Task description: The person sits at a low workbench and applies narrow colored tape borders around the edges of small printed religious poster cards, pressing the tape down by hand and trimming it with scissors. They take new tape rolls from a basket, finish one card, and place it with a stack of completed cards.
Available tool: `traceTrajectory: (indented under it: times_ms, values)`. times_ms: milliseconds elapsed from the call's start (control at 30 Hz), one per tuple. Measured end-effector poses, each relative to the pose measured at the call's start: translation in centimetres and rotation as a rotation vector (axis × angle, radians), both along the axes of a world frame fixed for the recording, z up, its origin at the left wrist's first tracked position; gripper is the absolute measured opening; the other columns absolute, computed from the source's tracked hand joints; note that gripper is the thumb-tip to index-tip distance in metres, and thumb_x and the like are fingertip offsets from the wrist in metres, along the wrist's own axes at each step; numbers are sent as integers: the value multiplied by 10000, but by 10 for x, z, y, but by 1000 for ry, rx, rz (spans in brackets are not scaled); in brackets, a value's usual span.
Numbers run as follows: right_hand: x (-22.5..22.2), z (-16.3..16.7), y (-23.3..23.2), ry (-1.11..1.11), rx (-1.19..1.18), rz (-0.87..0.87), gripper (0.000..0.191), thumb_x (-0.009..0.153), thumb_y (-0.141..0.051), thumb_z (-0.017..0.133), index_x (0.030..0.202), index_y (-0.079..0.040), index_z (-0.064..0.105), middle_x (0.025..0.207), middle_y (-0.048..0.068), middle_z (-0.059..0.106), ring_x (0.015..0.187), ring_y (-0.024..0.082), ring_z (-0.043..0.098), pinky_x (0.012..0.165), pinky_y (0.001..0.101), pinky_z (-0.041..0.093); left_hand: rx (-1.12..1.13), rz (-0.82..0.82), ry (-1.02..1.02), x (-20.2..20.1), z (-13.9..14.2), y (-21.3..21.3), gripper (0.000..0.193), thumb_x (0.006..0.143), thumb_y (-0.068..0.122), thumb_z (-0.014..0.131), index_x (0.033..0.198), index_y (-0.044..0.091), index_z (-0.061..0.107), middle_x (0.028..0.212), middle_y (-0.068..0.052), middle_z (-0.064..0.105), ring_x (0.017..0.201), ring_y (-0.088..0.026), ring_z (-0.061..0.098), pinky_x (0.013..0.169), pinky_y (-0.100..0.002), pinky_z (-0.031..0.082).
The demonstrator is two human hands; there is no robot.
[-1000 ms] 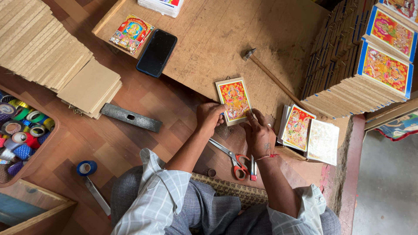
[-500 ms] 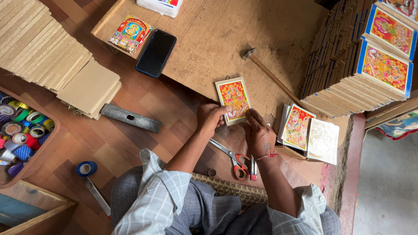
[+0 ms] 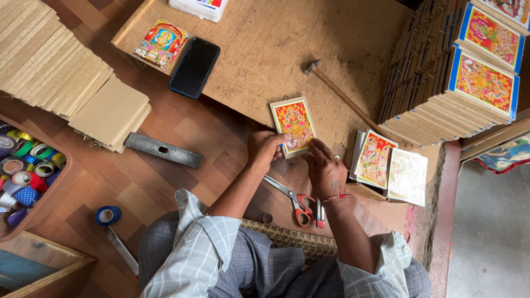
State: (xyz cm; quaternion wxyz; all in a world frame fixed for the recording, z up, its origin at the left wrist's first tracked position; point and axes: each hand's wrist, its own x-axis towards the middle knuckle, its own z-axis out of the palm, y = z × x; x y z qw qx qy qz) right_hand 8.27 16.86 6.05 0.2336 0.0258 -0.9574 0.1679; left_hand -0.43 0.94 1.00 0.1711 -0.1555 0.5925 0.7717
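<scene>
Both hands pinch the small picture card point(image 3: 294, 125) on the board point(image 3: 265, 55): left hand point(image 3: 264, 150) at its lower-left corner, right hand point(image 3: 326, 171) at its lower-right

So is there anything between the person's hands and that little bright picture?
Nothing visible. The left hand and the right hand both touch the lower edge of the small picture. The scissors lie nearer the person, out of the way.

You get soft, even daylight, brightest at the right edge; shadows stay faint, focus sharp, no glare.
</scene>
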Motion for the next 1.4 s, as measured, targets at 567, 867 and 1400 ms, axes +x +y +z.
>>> traceTrajectory:
  times_ms: [567,867,1400]
  values:
    - [1,-16,16,-584,206,-176,160,925,-162,634,1014,-109,756,1017,141,751,876,282,724,772,435,582,258,-69,8,-4,-25,4,247,795,144,785,965,-30,741,824,-88,741,596,-119,645,504,-252,467]
    - [16,52,9,22,-75,-14,420,899,-275,743,1278,-103,685,1348,73,685,918,256,744,767,378,597,-16,-86,37,4,-12,0,225,948,196,861,919,50,691,744,9,609,598,-110,591,545,-230,485]
    - [17,54,10,-95,-78,-61,343,912,-285,701,1223,-142,710,1269,42,712,801,231,736,668,368,587,-132,-141,-14,16,-31,6,292,969,265,862,940,29,693,777,-13,595,620,-123,575,551,-270,482]
